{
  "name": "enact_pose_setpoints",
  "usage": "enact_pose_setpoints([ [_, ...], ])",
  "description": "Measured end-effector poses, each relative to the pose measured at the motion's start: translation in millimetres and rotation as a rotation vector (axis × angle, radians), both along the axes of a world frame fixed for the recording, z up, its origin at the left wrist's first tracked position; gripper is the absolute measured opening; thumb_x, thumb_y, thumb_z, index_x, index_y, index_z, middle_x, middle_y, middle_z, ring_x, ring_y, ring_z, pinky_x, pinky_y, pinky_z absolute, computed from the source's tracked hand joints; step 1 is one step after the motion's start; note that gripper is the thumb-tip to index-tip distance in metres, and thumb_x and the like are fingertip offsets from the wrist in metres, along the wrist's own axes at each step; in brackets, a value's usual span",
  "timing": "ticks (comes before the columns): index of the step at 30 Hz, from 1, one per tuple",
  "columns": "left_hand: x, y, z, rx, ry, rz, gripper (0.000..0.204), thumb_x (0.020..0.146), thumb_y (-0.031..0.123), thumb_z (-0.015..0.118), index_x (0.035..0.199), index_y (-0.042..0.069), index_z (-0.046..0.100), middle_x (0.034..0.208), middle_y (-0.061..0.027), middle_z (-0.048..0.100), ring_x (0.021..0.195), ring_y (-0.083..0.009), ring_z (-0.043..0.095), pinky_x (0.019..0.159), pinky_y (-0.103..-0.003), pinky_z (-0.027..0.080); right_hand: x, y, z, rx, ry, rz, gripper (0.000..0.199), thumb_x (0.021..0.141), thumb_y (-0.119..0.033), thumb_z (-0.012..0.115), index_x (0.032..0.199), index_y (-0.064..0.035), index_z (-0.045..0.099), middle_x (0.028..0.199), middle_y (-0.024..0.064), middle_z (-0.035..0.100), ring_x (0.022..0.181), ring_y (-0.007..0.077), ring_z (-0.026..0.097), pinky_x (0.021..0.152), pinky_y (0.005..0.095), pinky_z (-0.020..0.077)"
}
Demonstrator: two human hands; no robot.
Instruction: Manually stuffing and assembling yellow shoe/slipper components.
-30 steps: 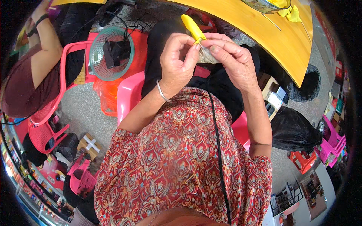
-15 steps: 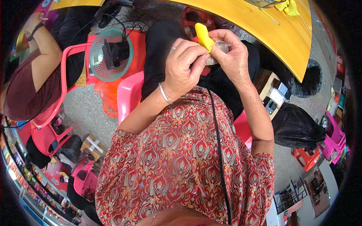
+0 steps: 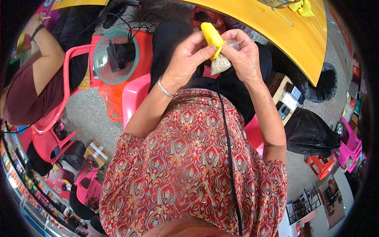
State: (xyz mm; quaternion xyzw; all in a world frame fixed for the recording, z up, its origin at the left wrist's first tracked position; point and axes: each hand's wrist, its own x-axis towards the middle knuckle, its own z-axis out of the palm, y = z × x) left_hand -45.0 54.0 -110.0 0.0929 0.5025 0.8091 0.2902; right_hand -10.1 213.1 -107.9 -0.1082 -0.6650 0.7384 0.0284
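Note:
A soft yellow piece (image 3: 212, 35), rubbery like a balloon, stands up between my hands above my lap. Its lower rim meets a small clear plastic bag (image 3: 220, 65) of pale grains, which hangs below it. My left hand (image 3: 192, 54) pinches the yellow piece's near side with thumb and fingers. My right hand (image 3: 242, 53) has its thumb pressed where the yellow rim and the bag meet, and its fingers curl behind the bag. Whether the yellow rim goes all the way round the bag is hidden by my fingers.
A yellow table (image 3: 304, 47) curves across the far right, bearing more yellow pieces (image 3: 305, 8) and a thin stick (image 3: 282, 17). To the left, a green basket (image 3: 98, 59) sits on a pink chair (image 3: 75, 51); a co-worker's arm (image 3: 49, 59) is beyond. A black bag (image 3: 310, 132) lies right.
My left hand has turned and shifted its grip, its fingers now behind the yellow piece. The grain bag, mostly covered before, now shows below my hands.

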Motion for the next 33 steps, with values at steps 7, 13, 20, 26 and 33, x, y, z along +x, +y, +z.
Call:
enact_pose_setpoints([
  [7, 20.6, 7.5, -10.3, -0.028, -0.183, 0.106, 0.028, 0.089, 0.011, 0.064, 0.116, 0.003, 0.060, 0.100, -0.0001, 0.063, 0.086, -0.0060, 0.057, 0.072, -0.020, 0.046, 0.9, 0.1, -9.7, 0.388, 0.099, -0.123, 0.012, 0.074, -0.011, 0.070, 0.081, -0.0045, 0.063, 0.079, 0.0022, 0.061, 0.071, 0.0104, 0.058, 0.065, 0.0252, 0.0479],
  [13, 22.7, -0.6, -9.6, -0.031, -0.315, 0.081, 0.022, 0.089, 0.009, 0.063, 0.110, 0.003, 0.061, 0.099, -0.0031, 0.065, 0.085, -0.0108, 0.061, 0.071, -0.024, 0.051, 3.3, -6.0, -8.5, 0.530, 0.144, -0.025, 0.012, 0.074, -0.010, 0.065, 0.084, -0.0043, 0.066, 0.086, 0.0085, 0.059, 0.081, 0.0201, 0.061, 0.073, 0.0311, 0.0495],
  [20, 24.6, -4.5, -12.4, 0.095, -0.530, 0.013, 0.026, 0.090, 0.007, 0.062, 0.114, 0.000, 0.058, 0.104, -0.0054, 0.063, 0.094, -0.0147, 0.061, 0.082, -0.030, 0.051, 5.0, -7.5, -16.4, 0.493, 0.091, 0.066, 0.020, 0.078, -0.013, 0.059, 0.094, -0.0030, 0.064, 0.089, 0.0115, 0.059, 0.084, 0.0241, 0.062, 0.077, 0.0336, 0.0494],
  [26, 24.5, -4.4, -4.6, 0.125, -0.431, 0.027, 0.028, 0.087, 0.004, 0.064, 0.113, -0.001, 0.058, 0.104, -0.0049, 0.063, 0.095, -0.0140, 0.060, 0.084, -0.029, 0.050, 5.4, -9.9, 7.8, -0.215, -0.187, 0.213, 0.029, 0.085, -0.007, 0.054, 0.113, -0.0051, 0.058, 0.105, 0.0071, 0.062, 0.093, 0.0152, 0.061, 0.082, 0.0286, 0.0484],
  [33, 25.6, -3.0, -2.6, 0.177, -0.403, 0.032, 0.029, 0.084, 0.003, 0.067, 0.112, 0.000, 0.059, 0.103, -0.0046, 0.063, 0.093, -0.0128, 0.061, 0.083, -0.027, 0.050, 4.7, -10.0, 12.2, -0.518, -0.083, 0.242, 0.040, 0.086, -0.005, 0.054, 0.126, -0.0024, 0.052, 0.117, 0.0068, 0.059, 0.105, 0.0137, 0.058, 0.092, 0.0281, 0.0460],
])
